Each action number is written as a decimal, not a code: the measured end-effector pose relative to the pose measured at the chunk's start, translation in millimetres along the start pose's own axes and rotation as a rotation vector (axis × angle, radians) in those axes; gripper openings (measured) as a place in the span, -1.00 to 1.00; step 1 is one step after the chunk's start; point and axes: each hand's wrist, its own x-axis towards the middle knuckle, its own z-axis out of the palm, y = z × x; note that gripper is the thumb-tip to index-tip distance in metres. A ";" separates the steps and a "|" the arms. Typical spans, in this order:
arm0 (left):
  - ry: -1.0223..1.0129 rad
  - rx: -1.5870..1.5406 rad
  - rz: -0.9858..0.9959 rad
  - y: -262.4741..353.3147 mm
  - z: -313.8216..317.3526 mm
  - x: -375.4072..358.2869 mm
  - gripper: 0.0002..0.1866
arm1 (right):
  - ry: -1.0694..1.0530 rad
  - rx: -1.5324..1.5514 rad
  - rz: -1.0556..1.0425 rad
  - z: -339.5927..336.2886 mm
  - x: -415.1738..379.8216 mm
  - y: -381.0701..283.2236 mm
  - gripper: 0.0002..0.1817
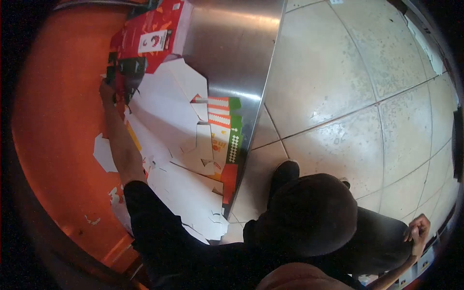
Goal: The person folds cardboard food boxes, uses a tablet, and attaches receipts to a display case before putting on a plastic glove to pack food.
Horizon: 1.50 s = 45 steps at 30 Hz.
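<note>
The left hand reaches far across the desk, its grip closed on a dark flat carton beside the red box, above white carton blanks. The right hand hangs curled near the floor, its grip unclear.

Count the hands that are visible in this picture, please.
2. One hand is stretched out at the upper left, touching the flat cardboard box blanks. The other hand is at the lower right edge, fingers curled. Whether either grips anything is unclear.
</note>
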 end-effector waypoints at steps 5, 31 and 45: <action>0.084 -0.125 -0.271 4.7 -44.8 -3.1 -0.48 | 0.007 -0.016 -0.072 14.2 -21.8 -8.7 -0.53; -0.090 -2.284 0.074 402.4 -404.9 -117.6 -0.53 | -0.440 0.786 -0.775 170.5 115.3 -143.4 -0.23; -0.359 -2.369 0.312 452.6 -450.0 -111.2 -0.37 | 0.086 0.710 -0.778 158.1 101.3 -153.3 -0.70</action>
